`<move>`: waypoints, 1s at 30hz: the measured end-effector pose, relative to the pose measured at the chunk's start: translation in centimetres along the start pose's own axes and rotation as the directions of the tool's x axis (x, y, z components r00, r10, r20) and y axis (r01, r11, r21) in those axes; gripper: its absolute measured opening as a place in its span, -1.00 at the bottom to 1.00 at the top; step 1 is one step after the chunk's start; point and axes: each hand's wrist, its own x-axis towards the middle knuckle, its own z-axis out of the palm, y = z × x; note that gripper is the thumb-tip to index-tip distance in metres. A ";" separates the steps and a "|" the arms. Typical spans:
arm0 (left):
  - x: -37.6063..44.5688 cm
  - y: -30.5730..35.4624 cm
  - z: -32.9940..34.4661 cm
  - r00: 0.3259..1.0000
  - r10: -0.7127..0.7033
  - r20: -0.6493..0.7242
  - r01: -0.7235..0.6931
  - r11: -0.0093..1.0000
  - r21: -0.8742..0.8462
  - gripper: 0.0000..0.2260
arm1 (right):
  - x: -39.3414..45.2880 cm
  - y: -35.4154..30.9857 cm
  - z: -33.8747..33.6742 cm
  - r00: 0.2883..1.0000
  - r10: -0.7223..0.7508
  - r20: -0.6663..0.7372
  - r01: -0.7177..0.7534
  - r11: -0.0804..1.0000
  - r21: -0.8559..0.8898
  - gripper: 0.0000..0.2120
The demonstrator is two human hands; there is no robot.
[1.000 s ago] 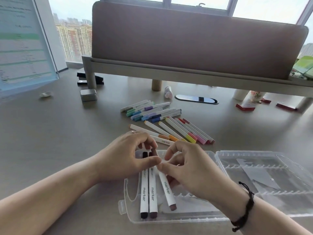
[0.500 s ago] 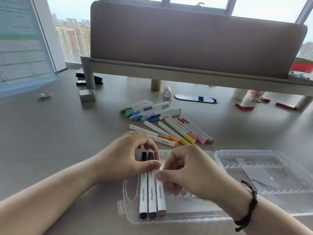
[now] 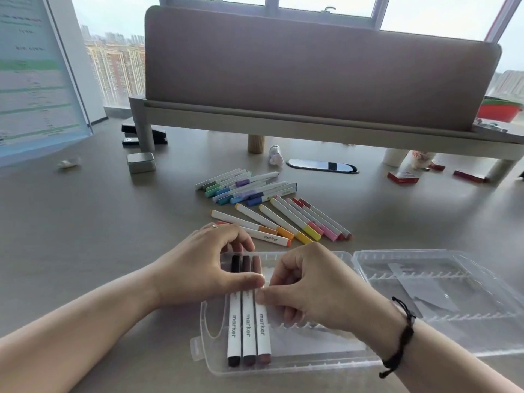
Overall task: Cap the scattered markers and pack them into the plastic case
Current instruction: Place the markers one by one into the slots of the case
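Note:
A clear plastic case (image 3: 312, 361) lies open at the near edge, its lid (image 3: 453, 268) folded out to the right. In the left end of its tray lie three capped markers side by side: black (image 3: 234, 330), dark brown (image 3: 248, 330) and brown (image 3: 263, 330). My left hand (image 3: 198, 268) holds their upper parts, thumb across the barrels and fingers over the top caps. My right hand (image 3: 320, 290) pinches the brown marker's barrel from the right. Beyond the case, capped markers lie on the desk: a green, blue and purple pile (image 3: 246, 188) and an orange, yellow, pink and red row (image 3: 297, 222).
A monitor shelf (image 3: 312, 129) with a grey panel spans the back. Under and around it are a small tin (image 3: 141, 162), a black stapler (image 3: 158, 136), crumpled paper (image 3: 68, 163), a small bottle (image 3: 275, 156), an oval cable port (image 3: 321, 165) and red boxes (image 3: 402, 177). A clear sheet (image 3: 419, 290) lies in the lid.
The brown marker, tilted away from the other two a second ago, now lies straight against them. My right hand moved left with it; my left hand kept its hold.

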 end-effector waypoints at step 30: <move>1.1 -1.5 -1.6 1.000 -0.015 0.010 0.014 0.993 0.114 -0.84 | 8.4 -1.9 -3.1 0.933 -0.249 -0.260 0.108 0.883 -0.458 -0.89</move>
